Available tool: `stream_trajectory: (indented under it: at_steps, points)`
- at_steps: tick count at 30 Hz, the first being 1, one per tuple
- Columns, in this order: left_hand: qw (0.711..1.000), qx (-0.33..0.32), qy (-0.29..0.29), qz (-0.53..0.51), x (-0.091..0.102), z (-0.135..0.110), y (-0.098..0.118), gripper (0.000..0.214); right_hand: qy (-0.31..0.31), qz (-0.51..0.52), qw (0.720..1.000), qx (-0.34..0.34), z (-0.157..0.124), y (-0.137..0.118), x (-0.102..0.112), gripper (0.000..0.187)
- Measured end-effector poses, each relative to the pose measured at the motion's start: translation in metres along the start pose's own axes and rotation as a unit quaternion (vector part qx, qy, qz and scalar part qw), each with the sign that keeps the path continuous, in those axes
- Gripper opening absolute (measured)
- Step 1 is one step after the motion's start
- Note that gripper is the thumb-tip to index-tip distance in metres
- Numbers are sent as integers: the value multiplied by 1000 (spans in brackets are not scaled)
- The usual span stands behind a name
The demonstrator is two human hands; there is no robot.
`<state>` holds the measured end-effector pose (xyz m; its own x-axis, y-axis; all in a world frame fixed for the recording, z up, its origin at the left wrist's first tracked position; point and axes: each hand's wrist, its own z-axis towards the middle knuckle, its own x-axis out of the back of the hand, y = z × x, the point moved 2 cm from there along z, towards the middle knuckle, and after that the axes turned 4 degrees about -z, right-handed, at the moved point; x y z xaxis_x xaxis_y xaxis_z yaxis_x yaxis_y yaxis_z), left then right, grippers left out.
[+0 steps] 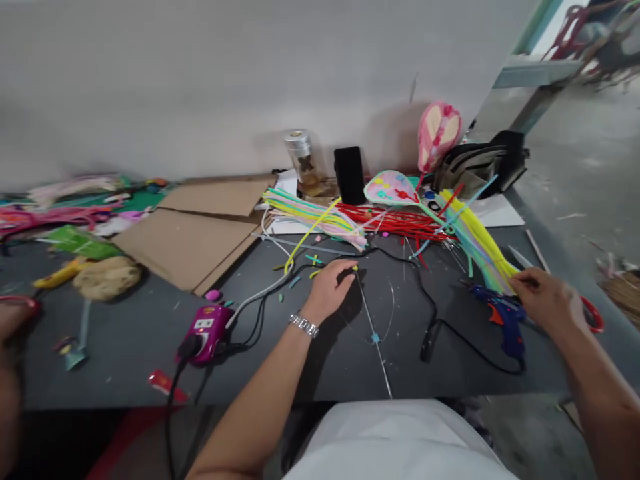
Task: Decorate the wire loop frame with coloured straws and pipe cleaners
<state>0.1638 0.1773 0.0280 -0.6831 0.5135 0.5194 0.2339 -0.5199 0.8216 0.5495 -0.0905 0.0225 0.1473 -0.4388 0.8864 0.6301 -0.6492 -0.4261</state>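
Observation:
My left hand (pixel 331 290), wearing a metal watch, is over the middle of the table. Its thumb and forefinger close around the yellow upper end of a thin pale stick (pixel 383 365). A small blue piece (pixel 376 339) sits partway down that stick. On the right, my right hand (pixel 547 301) pinches the near end of a bundle of yellow pipe cleaners (pixel 473 230); how many strands it grips is hidden. Just below that hand lies a blue glue gun (pixel 510 330) with an orange trigger. Red-handled scissors (pixel 593 315) are partly covered by the right hand.
A magenta power adapter (pixel 207 333) with cables stands left of my left arm. Behind lie pale pipe cleaners (pixel 315 217), red pipe cleaners (pixel 400 223), a phone (pixel 349 175), a jar (pixel 304 163), and a black bag (pixel 483 163). Cardboard (pixel 190 240) lies left. Another person's hand (pixel 13 320) shows at far left.

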Motion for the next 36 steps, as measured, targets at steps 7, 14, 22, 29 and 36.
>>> stream_trajectory:
  at_steps: [7,14,22,29,36]
  points:
    - [1000,-1,2,-16,2,0,2,28,-10,13,998,-52,2,-2,0,44]
    - [1000,5,0,-12,1,0,-2,30,-16,-22,999,-37,-5,-24,6,20]
    - [999,45,-10,7,2,4,-17,44,-11,-74,997,-11,-12,-29,18,11]
    - [998,53,-15,22,4,4,-13,44,26,-76,997,22,-20,-40,23,12]
    - [998,51,-19,17,3,3,-18,44,-3,-123,992,40,-29,-46,21,12]
